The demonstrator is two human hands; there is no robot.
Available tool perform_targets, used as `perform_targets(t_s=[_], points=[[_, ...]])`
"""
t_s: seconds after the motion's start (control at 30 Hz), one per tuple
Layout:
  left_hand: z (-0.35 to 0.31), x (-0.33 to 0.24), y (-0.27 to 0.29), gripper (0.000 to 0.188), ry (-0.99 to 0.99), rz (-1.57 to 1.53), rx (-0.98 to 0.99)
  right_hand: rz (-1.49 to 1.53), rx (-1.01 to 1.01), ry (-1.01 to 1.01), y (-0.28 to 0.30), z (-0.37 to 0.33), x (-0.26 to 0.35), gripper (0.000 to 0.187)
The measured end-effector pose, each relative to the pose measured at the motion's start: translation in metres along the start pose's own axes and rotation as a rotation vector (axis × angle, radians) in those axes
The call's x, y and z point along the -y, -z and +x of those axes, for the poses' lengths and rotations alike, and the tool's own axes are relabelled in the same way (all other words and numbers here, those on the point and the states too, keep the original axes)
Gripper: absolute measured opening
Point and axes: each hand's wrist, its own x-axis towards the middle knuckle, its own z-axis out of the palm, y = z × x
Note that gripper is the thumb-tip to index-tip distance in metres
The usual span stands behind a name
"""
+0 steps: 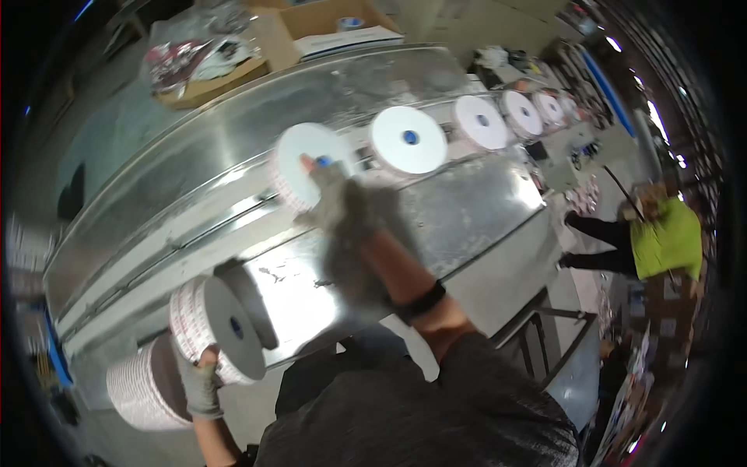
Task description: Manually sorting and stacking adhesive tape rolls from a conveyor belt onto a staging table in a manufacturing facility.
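Note:
My left hand (201,387), in a grey fingerless glove, grips the lower rim of a wide white roll of tape (233,331) with reddish print on its side and a blue core. That roll is tilted beside the bench's near edge, next to a stack of similar rolls (140,389) at the lower left. My right hand (334,198), gloved too and smeared by motion, lies over the lower right face of another white roll (299,152). One fingertip rests near its blue core; whether the fingers close on it is unclear. This roll stands at the near end of a row on the metal bench.
More white rolls (408,140) stand along the metal bench (436,222) toward the far right. Behind it are an open cardboard box (311,19) and plastic-wrapped goods (206,58). A dark metal frame (537,335) stands near my right side. A person in a yellow-green top (665,241) works farther right.

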Motion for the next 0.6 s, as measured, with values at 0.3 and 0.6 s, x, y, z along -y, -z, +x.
perform_targets(t_s=[0.3, 0.6], points=[[-0.002, -0.030, -0.082, 0.084, 0.072, -0.274, -0.144, 0.318, 0.176, 0.124, -0.002, -0.031, 0.070, 0.064], [0.000, -0.041, -0.115, 0.088, 0.006, -0.475, 0.007, 0.870, 0.512, -0.107, 0.013, -0.095, 0.136, 0.096]])
